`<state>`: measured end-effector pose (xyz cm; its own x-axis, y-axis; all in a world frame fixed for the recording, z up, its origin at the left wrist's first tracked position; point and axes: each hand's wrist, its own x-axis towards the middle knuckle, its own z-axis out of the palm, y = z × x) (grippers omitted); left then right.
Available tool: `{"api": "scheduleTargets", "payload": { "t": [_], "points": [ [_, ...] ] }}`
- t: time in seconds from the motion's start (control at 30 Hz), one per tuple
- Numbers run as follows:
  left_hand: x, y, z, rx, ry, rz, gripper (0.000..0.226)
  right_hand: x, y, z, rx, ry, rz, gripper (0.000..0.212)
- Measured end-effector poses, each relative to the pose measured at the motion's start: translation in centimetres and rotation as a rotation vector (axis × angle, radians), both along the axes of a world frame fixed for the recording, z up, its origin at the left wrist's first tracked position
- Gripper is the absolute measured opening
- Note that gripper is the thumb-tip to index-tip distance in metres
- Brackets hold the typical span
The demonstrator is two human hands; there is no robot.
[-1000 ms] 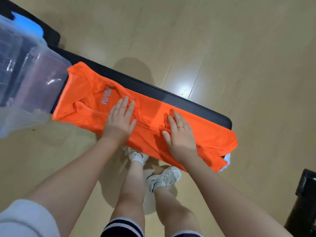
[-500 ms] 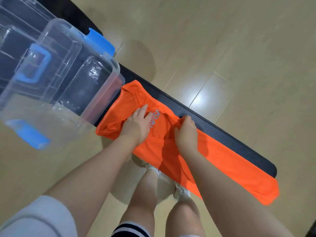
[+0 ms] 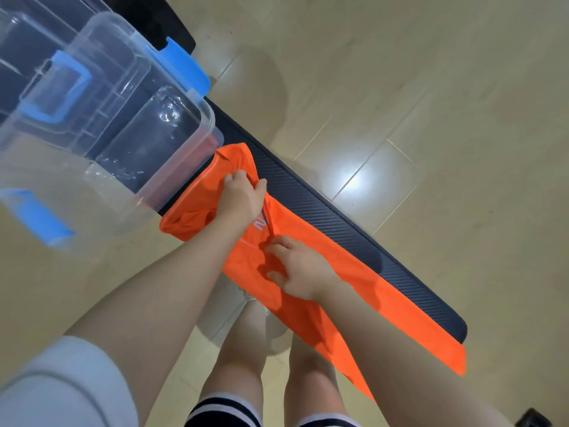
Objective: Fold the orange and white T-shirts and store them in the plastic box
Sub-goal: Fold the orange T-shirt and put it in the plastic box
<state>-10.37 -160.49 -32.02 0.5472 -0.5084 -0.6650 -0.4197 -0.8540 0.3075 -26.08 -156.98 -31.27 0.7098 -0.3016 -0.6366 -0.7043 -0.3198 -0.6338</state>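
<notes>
My left hand (image 3: pixel 241 200) bunches the orange T-shirt (image 3: pixel 348 278) at its collar end, right hand (image 3: pixel 300 269) pinches a fold mid-shirt; clear plastic box (image 3: pixel 129 131) beside it holds no clothes

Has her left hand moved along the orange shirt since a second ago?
Yes. The left hand went from lying flat by the shirt's lettering to gripping the orange T-shirt near its collar, closer to the plastic box.

left hand (image 3: pixel 238 197): a second ago it lay flat on the orange T-shirt (image 3: pixel 323 272); now its grip pinches a raised fold near the collar.
right hand (image 3: pixel 297 268): was pressed flat; now fingers curl into the cloth.
orange T-shirt: collar end now bunched, lifted.
</notes>
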Motion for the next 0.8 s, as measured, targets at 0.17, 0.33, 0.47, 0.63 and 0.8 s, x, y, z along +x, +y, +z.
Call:
{"api": "scheduleTargets", "payload": {
  "t": [0.17,0.33,0.47,0.63,0.8],
  "points": [
    [0.3,-1.7,-0.5,0.063,-0.253,-0.16,0.063,0.3,-1.5,-0.1,-0.097,-0.114,-0.282,0.021],
    [0.0,-2.7,-1.3,-0.015,-0.346,-0.189,0.052,1.9,-3.6,-1.7,-0.135,-0.061,-0.348,0.019],
    [0.4,-0.6,-1.9,-0.403,0.03,0.383,0.032,3.8,-5.4,-1.7,-0.13,-0.104,-0.532,0.023],
    [1.6,2.4,-1.6,-0.541,0.518,0.863,0.034,6.6,-7.2,-1.4,-0.164,-0.178,-0.469,0.04],
    [2.5,7.2,0.0,-0.579,0.188,0.535,0.028,10.3,-7.8,-3.3,-0.213,-0.219,-0.359,0.043]
  ]
}}
